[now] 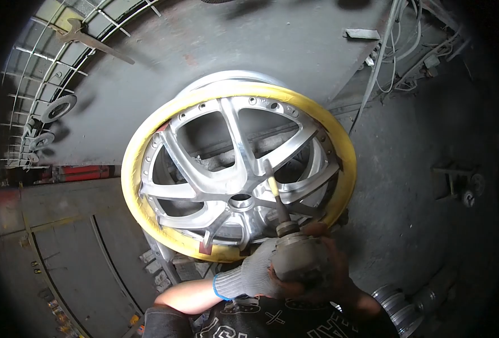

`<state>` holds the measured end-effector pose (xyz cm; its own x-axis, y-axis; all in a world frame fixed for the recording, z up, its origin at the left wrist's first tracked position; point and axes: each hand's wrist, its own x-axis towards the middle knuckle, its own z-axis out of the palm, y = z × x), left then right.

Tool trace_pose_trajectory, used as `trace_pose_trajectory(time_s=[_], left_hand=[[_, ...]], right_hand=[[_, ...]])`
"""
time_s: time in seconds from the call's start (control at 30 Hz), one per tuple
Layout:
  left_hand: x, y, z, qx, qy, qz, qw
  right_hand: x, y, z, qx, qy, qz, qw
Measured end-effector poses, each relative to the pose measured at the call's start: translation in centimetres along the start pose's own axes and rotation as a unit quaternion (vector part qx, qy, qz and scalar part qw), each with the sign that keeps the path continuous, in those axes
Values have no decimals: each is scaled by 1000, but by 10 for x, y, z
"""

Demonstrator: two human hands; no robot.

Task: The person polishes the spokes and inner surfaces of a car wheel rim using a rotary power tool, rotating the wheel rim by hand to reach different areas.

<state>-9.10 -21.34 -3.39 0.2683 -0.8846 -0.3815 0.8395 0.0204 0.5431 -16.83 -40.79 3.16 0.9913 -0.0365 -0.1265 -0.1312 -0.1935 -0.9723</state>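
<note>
A silver alloy wheel rim [236, 132] with split spokes stands tilted in front of me, its outer lip wrapped in yellow tape [129, 180]. My left hand [256, 275], in a grey knit glove with a blue cuff, is closed around the left side of a die grinder [297, 256]. Around the right side of its dark body wraps my right hand [334, 256], partly in shadow. The grinder's slim shaft points up at the rim, with a yellow band near its tip. That tip lies over a spoke beside the centre hole; whether it touches is unclear.
A wire rack [52, 62] at the upper left carries an open-end wrench [86, 39] and small wheels [59, 109]. Loose cables [393, 45] hang at the upper right. Another metal rim [398, 307] lies at the lower right. Red equipment [80, 172] is at the left.
</note>
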Motion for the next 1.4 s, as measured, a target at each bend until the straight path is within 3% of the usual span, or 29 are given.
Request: trace_pose_trajectory(time_s=[0.17,0.27,0.3,0.37,0.47,0.5,0.57,0.6,0.67,0.7,0.77,0.83,0.97,1.03,1.17,1.27,1.37,1.4], left_hand=[[0,-12,-6,-24,8,-1,1000],[2,-12,6,-16,46,101,994],[3,-6,12,26,52,140,988],[6,33,20,180,-8,113,977],[7,35,18,242,-20,88,966],[5,21,12,-61,-12,-2,998],[5,-23,-4,-358,-3,-91,929],[12,-35,1,-313,120,-82,939],[10,-44,-5,-263,242,-71,931],[12,15,15,-87,132,-1,987],[7,52,24,95,16,70,993],[4,56,23,200,12,83,976],[2,49,21,168,19,84,982],[6,35,14,131,18,93,987],[14,33,14,101,38,68,992],[0,38,17,-20,-6,-45,999],[-3,30,15,-26,60,59,996],[6,26,5,75,28,79,994]], right_hand=[[6,-2,9,-7,16,-17,1000],[-1,8,8,11,-18,24,999],[0,8,6,2,-15,8,1000],[0,6,6,-7,-14,-10,1000],[-5,6,8,-111,39,-79,990],[-4,6,7,-61,10,-31,998],[0,4,6,-10,-19,16,1000],[2,2,6,1,-21,31,999],[6,1,6,12,-24,46,999],[8,1,5,-17,-17,12,1000],[10,3,5,-45,-9,-23,999],[8,6,4,-57,9,-22,998],[13,-7,6,-7,13,-4,1000],[10,0,5,46,-9,58,997],[16,1,2,11,-17,-1,1000],[8,7,2,-8,-19,17,1000],[12,0,4,23,-14,28,999],[12,1,4,16,-13,32,999]])
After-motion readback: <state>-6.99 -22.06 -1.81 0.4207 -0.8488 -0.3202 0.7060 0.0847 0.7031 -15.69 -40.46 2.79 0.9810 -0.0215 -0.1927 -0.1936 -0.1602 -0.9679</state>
